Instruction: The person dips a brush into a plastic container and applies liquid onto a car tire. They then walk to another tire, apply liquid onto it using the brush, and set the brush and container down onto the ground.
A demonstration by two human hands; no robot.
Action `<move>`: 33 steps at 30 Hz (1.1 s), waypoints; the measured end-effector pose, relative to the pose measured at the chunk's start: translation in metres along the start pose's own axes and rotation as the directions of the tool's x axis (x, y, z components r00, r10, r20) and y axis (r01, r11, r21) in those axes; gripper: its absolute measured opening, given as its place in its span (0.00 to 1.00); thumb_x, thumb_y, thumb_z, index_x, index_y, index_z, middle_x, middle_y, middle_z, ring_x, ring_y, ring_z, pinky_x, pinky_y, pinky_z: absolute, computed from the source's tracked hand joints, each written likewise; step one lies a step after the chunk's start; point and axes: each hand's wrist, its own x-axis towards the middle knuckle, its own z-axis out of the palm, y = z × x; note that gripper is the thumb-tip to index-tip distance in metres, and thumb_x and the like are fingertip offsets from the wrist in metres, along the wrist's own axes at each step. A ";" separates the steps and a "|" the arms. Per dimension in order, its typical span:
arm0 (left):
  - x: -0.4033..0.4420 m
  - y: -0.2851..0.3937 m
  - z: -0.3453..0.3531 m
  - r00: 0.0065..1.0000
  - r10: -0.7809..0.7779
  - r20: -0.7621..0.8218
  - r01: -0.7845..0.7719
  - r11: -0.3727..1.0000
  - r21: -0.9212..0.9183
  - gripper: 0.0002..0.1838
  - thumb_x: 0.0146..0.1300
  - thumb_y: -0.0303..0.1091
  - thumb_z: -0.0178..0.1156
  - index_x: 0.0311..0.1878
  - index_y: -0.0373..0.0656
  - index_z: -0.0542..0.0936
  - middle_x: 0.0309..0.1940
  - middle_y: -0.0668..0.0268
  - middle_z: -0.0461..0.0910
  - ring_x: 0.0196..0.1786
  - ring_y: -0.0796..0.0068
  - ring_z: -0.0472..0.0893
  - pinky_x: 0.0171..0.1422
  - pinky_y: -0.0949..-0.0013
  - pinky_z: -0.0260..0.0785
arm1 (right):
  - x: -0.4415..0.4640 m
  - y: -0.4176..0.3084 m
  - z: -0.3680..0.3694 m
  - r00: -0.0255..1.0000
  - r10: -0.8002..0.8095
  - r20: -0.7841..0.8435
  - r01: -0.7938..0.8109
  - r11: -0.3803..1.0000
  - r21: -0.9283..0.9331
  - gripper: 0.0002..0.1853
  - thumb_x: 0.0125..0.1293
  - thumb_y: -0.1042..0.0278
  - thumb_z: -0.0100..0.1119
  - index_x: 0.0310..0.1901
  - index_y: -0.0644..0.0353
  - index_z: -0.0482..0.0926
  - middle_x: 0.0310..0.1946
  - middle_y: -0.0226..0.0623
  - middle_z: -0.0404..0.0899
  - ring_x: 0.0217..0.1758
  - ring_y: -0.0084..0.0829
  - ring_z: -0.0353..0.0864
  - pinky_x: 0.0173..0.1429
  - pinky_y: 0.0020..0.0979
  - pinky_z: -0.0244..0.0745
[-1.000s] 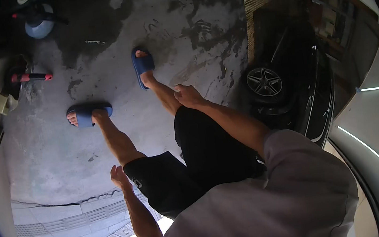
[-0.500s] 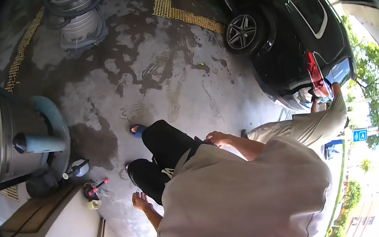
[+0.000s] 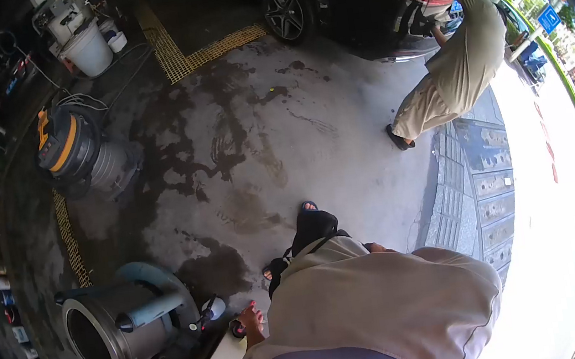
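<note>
My left hand (image 3: 251, 319) hangs beside my hip with its fingers loosely apart. In view it overlaps a dark bottle with red parts (image 3: 237, 328) low by the wall; whether they touch I cannot tell. Close by is a white spray bottle (image 3: 213, 308) with a dark top, next to a metal drum machine (image 3: 116, 337) with a blue-grey base. Only a bit of my right hand (image 3: 380, 248) shows past my shirt, its fingers mostly hidden. My sandalled feet (image 3: 309, 207) are on the damp concrete floor.
A black car (image 3: 345, 7) stands at the top. A person in beige (image 3: 463, 57) leans with their hands at its rear light. A wet vacuum (image 3: 94, 156), a white bucket (image 3: 87, 50), a hose and yellow floor grating (image 3: 214, 53) lie left. A paved ramp (image 3: 481, 177) is right.
My view has swung right and I have stepped forward. The drum machine and spray bottles now appear nearer my left hand. My right hand has dropped mostly behind my shirt.
</note>
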 end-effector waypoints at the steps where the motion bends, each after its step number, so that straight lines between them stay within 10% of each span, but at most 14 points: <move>1: -0.013 0.009 0.009 0.999 0.029 0.032 -0.028 0.999 -0.021 0.05 0.69 0.37 0.67 0.46 0.55 0.87 0.37 0.74 0.81 0.29 0.72 0.75 0.32 0.70 0.66 | 0.011 0.017 0.027 0.999 0.006 -0.044 -0.005 1.000 0.013 0.21 0.64 0.53 0.65 0.59 0.39 0.88 0.59 0.44 0.87 0.64 0.44 0.87 0.66 0.49 0.79; 3: -0.012 0.029 0.020 0.873 0.465 0.148 -0.459 0.677 0.576 0.06 0.68 0.38 0.65 0.44 0.52 0.87 0.37 0.69 0.84 0.32 0.67 0.80 0.36 0.64 0.71 | -0.053 -0.057 -0.044 0.980 -0.093 0.178 0.055 0.976 0.209 0.29 0.62 0.49 0.67 0.66 0.44 0.84 0.59 0.47 0.88 0.65 0.49 0.85 0.67 0.49 0.78; 6: -0.010 0.032 0.063 0.464 0.588 0.663 -0.503 -0.441 0.743 0.09 0.66 0.40 0.62 0.41 0.49 0.89 0.36 0.62 0.88 0.36 0.60 0.88 0.42 0.55 0.79 | -0.067 -0.066 -0.086 0.874 -0.460 0.153 0.430 0.881 0.196 0.34 0.63 0.50 0.67 0.71 0.50 0.78 0.61 0.51 0.86 0.66 0.53 0.84 0.70 0.49 0.77; 15: -0.035 0.068 0.268 0.328 0.253 0.910 -0.435 -0.815 0.383 0.11 0.65 0.39 0.61 0.41 0.46 0.90 0.37 0.60 0.89 0.39 0.59 0.89 0.47 0.55 0.80 | -0.008 0.032 -0.094 0.952 -0.230 0.203 0.147 0.923 0.355 0.25 0.69 0.61 0.62 0.67 0.51 0.82 0.63 0.47 0.85 0.67 0.45 0.84 0.69 0.43 0.80; 17: -0.052 0.082 0.324 0.355 0.281 0.892 -0.474 -0.768 0.430 0.11 0.65 0.39 0.61 0.41 0.46 0.90 0.37 0.59 0.89 0.39 0.59 0.89 0.48 0.55 0.80 | -0.008 0.054 -0.078 0.968 -0.134 0.213 0.030 0.901 0.433 0.22 0.71 0.57 0.59 0.64 0.52 0.85 0.63 0.45 0.85 0.65 0.40 0.85 0.66 0.42 0.82; 19: -0.090 0.084 0.394 0.586 0.509 0.631 -0.676 -0.122 0.726 0.12 0.66 0.36 0.62 0.46 0.44 0.90 0.37 0.60 0.91 0.40 0.61 0.89 0.52 0.59 0.80 | -0.037 0.050 -0.088 0.976 0.024 0.215 -0.148 0.798 0.584 0.21 0.71 0.57 0.59 0.61 0.55 0.87 0.62 0.45 0.86 0.64 0.36 0.86 0.65 0.41 0.83; 23: -0.184 0.095 0.544 0.362 0.256 0.896 -0.899 -0.157 0.408 0.15 0.68 0.35 0.68 0.53 0.37 0.88 0.43 0.60 0.91 0.44 0.70 0.89 0.52 0.66 0.79 | -0.058 0.064 -0.058 0.984 0.031 0.178 -0.119 0.851 0.511 0.22 0.70 0.57 0.61 0.61 0.57 0.87 0.61 0.48 0.86 0.64 0.44 0.86 0.63 0.45 0.82; 27: -0.377 0.059 0.686 0.094 -0.278 0.956 -0.975 0.168 0.145 0.15 0.71 0.38 0.71 0.52 0.37 0.87 0.42 0.63 0.89 0.45 0.74 0.87 0.53 0.68 0.79 | -0.070 0.070 -0.050 0.972 0.165 0.168 -0.236 0.672 0.702 0.22 0.70 0.57 0.61 0.60 0.58 0.87 0.59 0.48 0.87 0.62 0.43 0.86 0.61 0.44 0.83; 29: -0.480 0.046 0.741 -0.224 -0.492 0.842 -0.957 0.274 -0.094 0.16 0.75 0.40 0.69 0.51 0.35 0.86 0.43 0.62 0.86 0.47 0.73 0.85 0.56 0.69 0.77 | -0.072 0.071 -0.062 0.954 0.249 0.167 -0.283 0.561 0.778 0.22 0.70 0.57 0.61 0.60 0.58 0.87 0.58 0.48 0.87 0.61 0.43 0.87 0.60 0.43 0.83; 31: -0.562 0.028 0.790 -0.691 -0.454 0.562 -0.712 0.566 -0.417 0.23 0.74 0.50 0.69 0.51 0.35 0.85 0.41 0.60 0.85 0.44 0.64 0.85 0.56 0.63 0.78 | -0.069 0.067 -0.074 0.927 0.334 0.173 -0.313 0.430 0.846 0.21 0.70 0.57 0.61 0.59 0.59 0.87 0.57 0.48 0.88 0.59 0.42 0.87 0.59 0.42 0.83; 33: -0.622 0.009 0.818 -0.867 -0.377 0.325 -0.451 0.872 -0.191 0.30 0.73 0.63 0.65 0.57 0.42 0.84 0.52 0.51 0.82 0.55 0.49 0.82 0.60 0.51 0.77 | -0.055 0.065 -0.101 0.878 0.448 0.169 -0.314 0.273 0.909 0.21 0.70 0.57 0.61 0.59 0.59 0.88 0.56 0.48 0.88 0.58 0.42 0.87 0.57 0.41 0.83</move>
